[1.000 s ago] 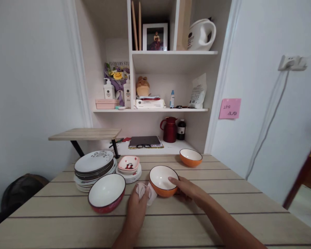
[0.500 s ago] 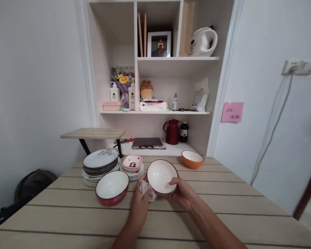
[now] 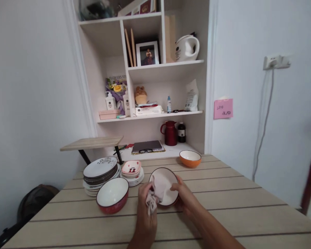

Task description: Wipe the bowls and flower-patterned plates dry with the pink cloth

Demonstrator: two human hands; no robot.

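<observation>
A bowl [image 3: 168, 197] with a white inside and a dark rim is tilted toward me over the table. My right hand [image 3: 186, 197] grips its right side, thumb over the rim and the other fingers hidden behind. In my left hand [image 3: 145, 204] is bunched a pale pinkish cloth [image 3: 158, 188], part of which lies against the bowl's inner left side. Left of my hands stands a red bowl [image 3: 112, 195] with a white inside. Behind it are a stack of plates [image 3: 100, 167] and some small square dishes [image 3: 131, 167] on small white plates [image 3: 137, 179].
An orange bowl [image 3: 190, 159] stands at the back right of the slatted table [image 3: 223, 204]. A small raised wooden stand [image 3: 92, 142] is at the back left. Behind the table, shelves hold a red jug [image 3: 170, 133], a dark bottle [image 3: 181, 132] and a laptop [image 3: 147, 146].
My left hand has brought the cloth from the bowl's outer left side over the rim into its inside. The bowl sits a little lower in view, and the camera view has shifted.
</observation>
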